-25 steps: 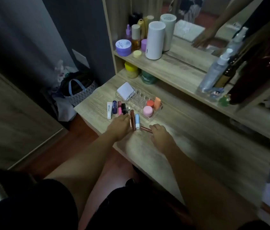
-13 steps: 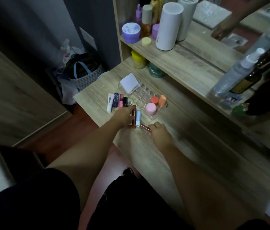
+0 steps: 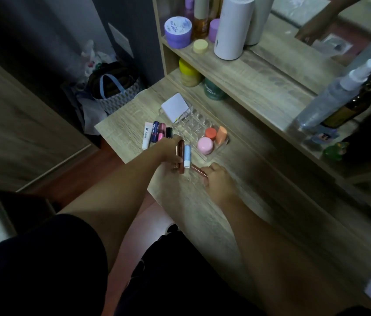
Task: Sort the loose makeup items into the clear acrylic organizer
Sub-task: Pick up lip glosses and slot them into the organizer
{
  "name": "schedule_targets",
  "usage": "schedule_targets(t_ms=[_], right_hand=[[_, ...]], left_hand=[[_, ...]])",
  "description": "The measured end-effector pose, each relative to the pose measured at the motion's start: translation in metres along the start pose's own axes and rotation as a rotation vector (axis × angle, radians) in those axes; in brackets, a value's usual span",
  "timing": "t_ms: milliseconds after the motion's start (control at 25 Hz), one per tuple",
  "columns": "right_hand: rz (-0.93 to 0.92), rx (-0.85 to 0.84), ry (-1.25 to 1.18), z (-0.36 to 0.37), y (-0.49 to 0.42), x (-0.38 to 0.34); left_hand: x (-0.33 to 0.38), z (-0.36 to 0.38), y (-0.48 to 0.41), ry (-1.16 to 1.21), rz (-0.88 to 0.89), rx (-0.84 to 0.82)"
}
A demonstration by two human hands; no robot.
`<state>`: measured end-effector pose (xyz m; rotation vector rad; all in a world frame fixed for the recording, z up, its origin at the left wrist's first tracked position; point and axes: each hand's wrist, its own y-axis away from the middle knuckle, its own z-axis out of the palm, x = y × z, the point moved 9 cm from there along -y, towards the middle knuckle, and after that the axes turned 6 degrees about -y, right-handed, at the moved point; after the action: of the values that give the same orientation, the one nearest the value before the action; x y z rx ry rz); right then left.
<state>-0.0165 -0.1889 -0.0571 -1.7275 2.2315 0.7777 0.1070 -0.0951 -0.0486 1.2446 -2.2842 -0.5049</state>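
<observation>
The clear acrylic organizer (image 3: pixel 194 124) sits on the desk and holds a white compact (image 3: pixel 175 107), a pink jar (image 3: pixel 205 145), a red-orange jar (image 3: pixel 210 132) and an orange sponge (image 3: pixel 221 135). Left of it lie a white tube (image 3: pixel 146 138), a navy stick (image 3: pixel 155 131), a pink stick (image 3: pixel 161 130) and a black item (image 3: pixel 168 132). My left hand (image 3: pixel 169 153) curls around a rose-gold tube (image 3: pixel 181 156) beside a light blue stick (image 3: pixel 187 156). My right hand (image 3: pixel 217 179) pinches the end of a thin copper stick (image 3: pixel 196 169) lying on the desk.
The desk's left edge (image 3: pixel 120 153) is close to the loose items. A shelf (image 3: pixel 248 71) behind the organizer carries jars, a tall white cylinder (image 3: pixel 233 26) and spray bottles (image 3: pixel 330 96). A yellow-lidded jar (image 3: pixel 188 73) and a green jar (image 3: pixel 213 91) stand beneath it. A bag (image 3: pixel 116 87) sits on the floor.
My left hand has slid right and closed around the rose-gold tube. My right hand stays on the thin copper stick. The view has tilted closer to the desk.
</observation>
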Motion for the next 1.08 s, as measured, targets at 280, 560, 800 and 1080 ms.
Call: schedule_targets(t_ms=[280, 560, 800, 1080], right_hand=[[0.033, 0.008, -0.001, 0.000, -0.003, 0.002], [0.041, 0.034, -0.054, -0.001, -0.006, 0.005], [0.071, 0.261, -0.508, -0.019, 0.008, 0.006], [0.064, 0.383, -0.882, -0.085, -0.018, -0.010]], left_hand=[[-0.004, 0.001, -0.003, 0.035, 0.029, 0.038], [0.000, -0.005, -0.001, 0.089, 0.059, 0.054], [-0.001, -0.019, 0.016, 0.271, 0.102, 0.157], [-0.009, -0.097, 0.029, 0.402, 0.163, 0.337]])
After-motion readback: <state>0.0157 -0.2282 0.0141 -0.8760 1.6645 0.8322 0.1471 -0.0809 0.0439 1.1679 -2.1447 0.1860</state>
